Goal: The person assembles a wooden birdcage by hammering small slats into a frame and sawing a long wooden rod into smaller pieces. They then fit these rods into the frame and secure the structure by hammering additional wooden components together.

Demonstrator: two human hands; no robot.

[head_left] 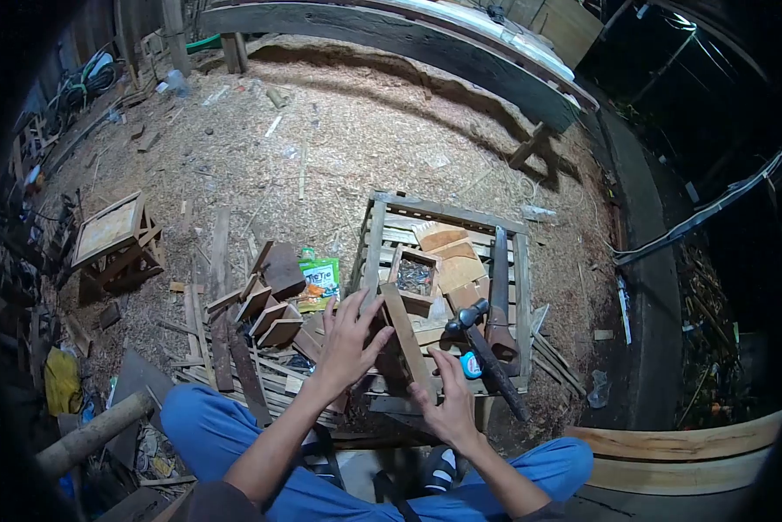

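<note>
A narrow wooden box-like piece (404,335) stands at the near edge of a slatted wooden table (443,205). My left hand (349,341) is beside its left face, fingers spread and holding nothing. At its near end is my right hand (450,409), thumb and fingers apart, thumb tip right at the wood's edge. A blue round tape measure (470,365) lies just beyond my right fingers. To the right, a hammer (495,372) rests with its handle over the table's near edge. A hand saw (500,300) lies along the table's right side.
A small wooden box (415,277) of nails and cardboard pieces (452,252) lie on the table. Left of it are a green snack packet (321,277), several wooden pieces (273,300) and a small stool (112,235). A long bench (391,35) spans the back; boards (687,452) lie right.
</note>
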